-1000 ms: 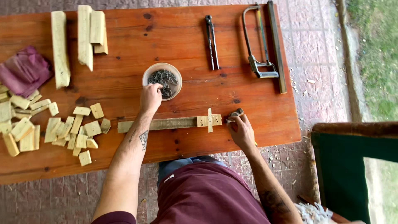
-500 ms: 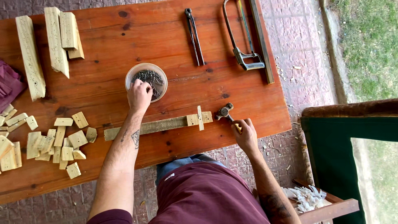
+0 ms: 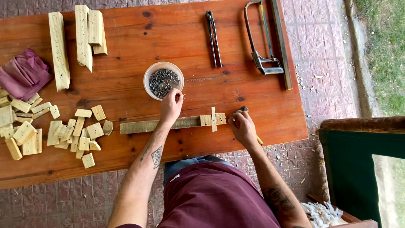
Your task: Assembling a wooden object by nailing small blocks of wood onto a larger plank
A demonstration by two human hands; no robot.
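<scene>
My left hand pinches a thin nail just below a clear round bowl of nails. Under that hand a long wooden strip lies across the red-brown table, with a short cross piece set upright on its right end. My right hand is closed around a hammer with a wooden handle, its head resting close to the strip's right end.
Black pincers and a hacksaw lie at the table's far side, beside a long bar. Several small wood blocks are scattered at left, longer wood pieces beyond them, and a purple cloth at the left edge. A green chair stands at right.
My left hand has drawn back out of the bowl with a nail between its fingers. My right hand has stayed on the hammer near the strip's right end.
</scene>
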